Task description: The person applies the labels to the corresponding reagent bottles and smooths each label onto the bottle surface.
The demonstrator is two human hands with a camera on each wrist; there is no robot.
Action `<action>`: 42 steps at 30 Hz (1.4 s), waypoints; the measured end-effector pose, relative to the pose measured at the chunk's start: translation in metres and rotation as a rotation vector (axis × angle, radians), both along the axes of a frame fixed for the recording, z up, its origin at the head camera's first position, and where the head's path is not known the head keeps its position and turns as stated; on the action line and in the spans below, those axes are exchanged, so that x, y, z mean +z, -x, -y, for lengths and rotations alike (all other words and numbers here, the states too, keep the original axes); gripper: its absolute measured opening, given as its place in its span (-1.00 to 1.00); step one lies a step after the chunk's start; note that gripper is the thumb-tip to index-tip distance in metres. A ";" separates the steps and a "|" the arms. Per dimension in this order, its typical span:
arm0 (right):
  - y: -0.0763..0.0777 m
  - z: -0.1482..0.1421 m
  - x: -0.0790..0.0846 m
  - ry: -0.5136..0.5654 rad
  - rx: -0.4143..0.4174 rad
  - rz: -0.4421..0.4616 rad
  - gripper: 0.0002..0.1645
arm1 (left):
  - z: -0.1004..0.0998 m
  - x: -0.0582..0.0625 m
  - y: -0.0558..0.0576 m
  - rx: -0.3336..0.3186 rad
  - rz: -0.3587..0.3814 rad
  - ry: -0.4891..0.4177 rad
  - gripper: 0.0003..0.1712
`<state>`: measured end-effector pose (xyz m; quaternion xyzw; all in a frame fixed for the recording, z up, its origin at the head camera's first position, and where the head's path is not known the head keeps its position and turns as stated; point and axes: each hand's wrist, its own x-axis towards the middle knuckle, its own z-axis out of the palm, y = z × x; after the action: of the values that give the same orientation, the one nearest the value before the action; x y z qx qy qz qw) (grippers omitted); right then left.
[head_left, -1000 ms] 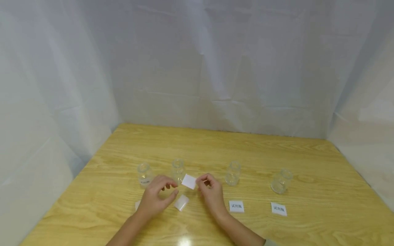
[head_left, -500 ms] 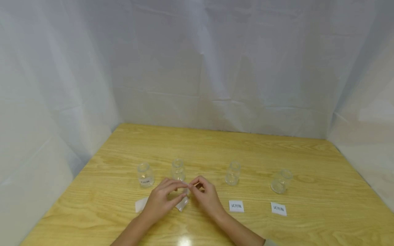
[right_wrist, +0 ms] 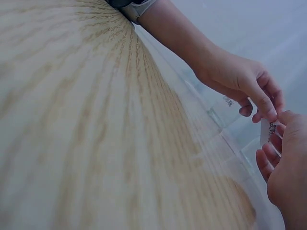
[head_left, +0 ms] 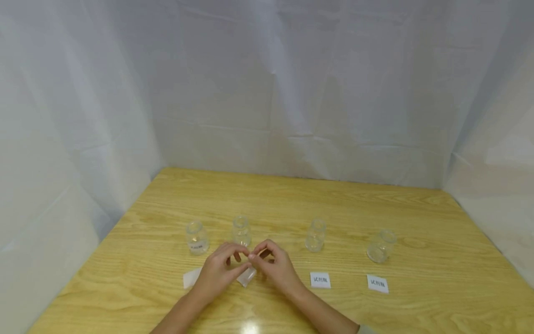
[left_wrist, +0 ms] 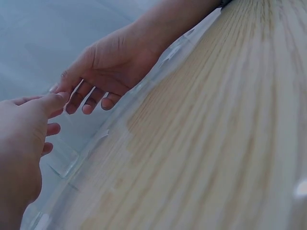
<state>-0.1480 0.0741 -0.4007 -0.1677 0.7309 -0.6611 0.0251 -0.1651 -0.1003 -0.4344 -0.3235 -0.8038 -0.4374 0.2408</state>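
Note:
In front of the second glass bottle (head_left: 241, 229), my left hand (head_left: 219, 269) and right hand (head_left: 277, 269) meet at their fingertips. Between them is a small white label (right_wrist: 265, 132) with dark handwriting, seen best in the right wrist view. Thumb and forefinger of each hand pinch it at its edge; in the head view the fingers hide it. Below the fingertips a shiny clear-and-white slip (head_left: 246, 277) lies on the table. A blank white slip (head_left: 191, 278) lies beside my left wrist, partly covered by it. Behind my left hand stands a glass bottle (head_left: 197, 237) bearing a written label.
Two more clear glass bottles stand to the right, one upright (head_left: 315, 235) and another (head_left: 381, 246) farther over. In front of them lie two written labels, one nearer (head_left: 320, 280) and one farther right (head_left: 378, 283). White curtains (head_left: 292, 93) enclose the wooden table (head_left: 292, 199).
My left hand has moved right and my right hand slightly left, so that they meet at the label. The label, first held out by the right hand alone, is now hidden from the head view.

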 end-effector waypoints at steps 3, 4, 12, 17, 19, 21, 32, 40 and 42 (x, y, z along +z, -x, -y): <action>0.000 0.000 0.001 -0.007 -0.020 -0.023 -0.89 | -0.001 0.003 -0.002 0.018 0.186 -0.074 -0.74; -0.001 0.000 0.002 -0.015 -0.045 -0.039 -0.90 | -0.002 0.005 -0.003 0.030 0.264 -0.117 -0.78; 0.002 0.002 0.000 -0.034 -0.210 -0.078 -0.84 | -0.004 0.013 -0.002 0.102 0.596 -0.406 -0.86; 0.003 0.004 0.000 -0.040 -0.183 -0.069 -0.89 | -0.003 0.013 -0.002 0.081 0.625 -0.457 -0.85; 0.003 0.004 0.001 -0.030 -0.184 -0.059 -0.91 | -0.003 0.013 -0.002 0.081 0.627 -0.457 -0.86; 0.003 0.004 0.001 -0.021 -0.179 -0.050 -0.92 | -0.002 0.013 -0.002 0.083 0.627 -0.454 -0.87; 0.010 0.004 0.000 -0.079 -0.160 -0.195 -0.94 | 0.001 0.009 -0.001 0.244 0.491 -0.274 -0.90; 0.020 0.006 -0.002 -0.075 -0.153 -0.237 -0.91 | 0.002 0.005 0.003 0.343 0.272 -0.131 -0.88; 0.023 0.007 -0.002 -0.067 -0.143 -0.240 -0.91 | 0.002 0.006 0.004 0.341 0.274 -0.128 -0.88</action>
<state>-0.1711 0.0670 -0.4030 -0.1923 0.7605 -0.6114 -0.1039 -0.1690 -0.1019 -0.4286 -0.1045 -0.8427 -0.4802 0.2198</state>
